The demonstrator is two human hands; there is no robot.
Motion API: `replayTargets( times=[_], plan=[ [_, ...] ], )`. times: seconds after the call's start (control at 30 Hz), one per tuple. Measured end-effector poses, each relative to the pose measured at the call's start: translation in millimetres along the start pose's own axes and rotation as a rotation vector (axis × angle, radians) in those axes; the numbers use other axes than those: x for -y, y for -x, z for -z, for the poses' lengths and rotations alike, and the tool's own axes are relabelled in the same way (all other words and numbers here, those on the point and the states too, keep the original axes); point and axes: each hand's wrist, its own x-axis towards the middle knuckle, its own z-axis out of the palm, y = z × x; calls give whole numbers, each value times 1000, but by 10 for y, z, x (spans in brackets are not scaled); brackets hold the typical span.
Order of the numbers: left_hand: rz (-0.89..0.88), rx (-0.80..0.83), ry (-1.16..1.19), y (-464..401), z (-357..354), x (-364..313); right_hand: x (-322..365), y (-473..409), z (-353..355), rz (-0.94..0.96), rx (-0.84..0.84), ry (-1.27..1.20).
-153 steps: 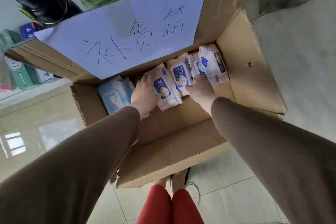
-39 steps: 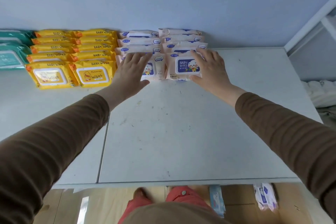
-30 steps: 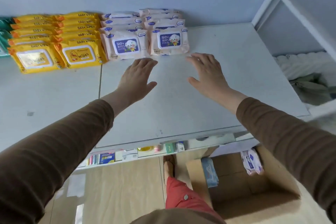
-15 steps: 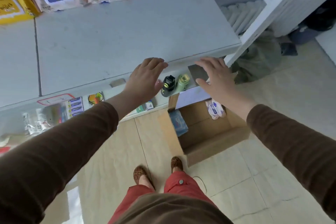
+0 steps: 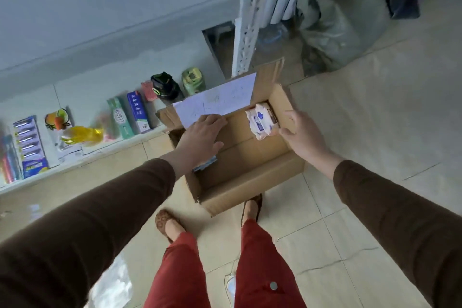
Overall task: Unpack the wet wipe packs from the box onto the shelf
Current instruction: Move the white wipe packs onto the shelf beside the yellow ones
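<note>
Head view looks steeply down, and I see the cardboard box (image 5: 247, 157) on the floor tiles beside the low shelf (image 5: 82, 97), its flaps up and most of its floor bare. Against its far right corner sit the remaining wet wipe packs (image 5: 261, 120), pale with blue print, standing on edge and leaning together; how many there are I can't tell, perhaps two or three.

I judge them light and soft: film pouches that give under the fingers and may be slick, so I would take them across the flat faces, thumb on one side and fingers on the other, rather than by a crimped end.

My right hand (image 5: 303, 136) is beside the packs, fingers spread and relaxed, grasping nothing. My left hand (image 5: 200, 136) hovers flat over the box's left half, fingers straight, also empty. It covers a bluish pack (image 5: 206, 164) whose corner alone shows. The writing on the paper-covered flap (image 5: 217, 102) is too blurred to read.
</note>
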Motion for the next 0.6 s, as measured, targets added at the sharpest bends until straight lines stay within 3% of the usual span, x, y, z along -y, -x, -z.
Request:
replayTargets(
  times=[0.43,0.6],
  plan=[
    [145,202,50,-2027,-1955,-81,-1627,-1623,-1690,-356,132,-255],
    [117,198,-58,-2777,-2551,62,-1894,-2241,-2297,-375,153,-347]
  ],
)
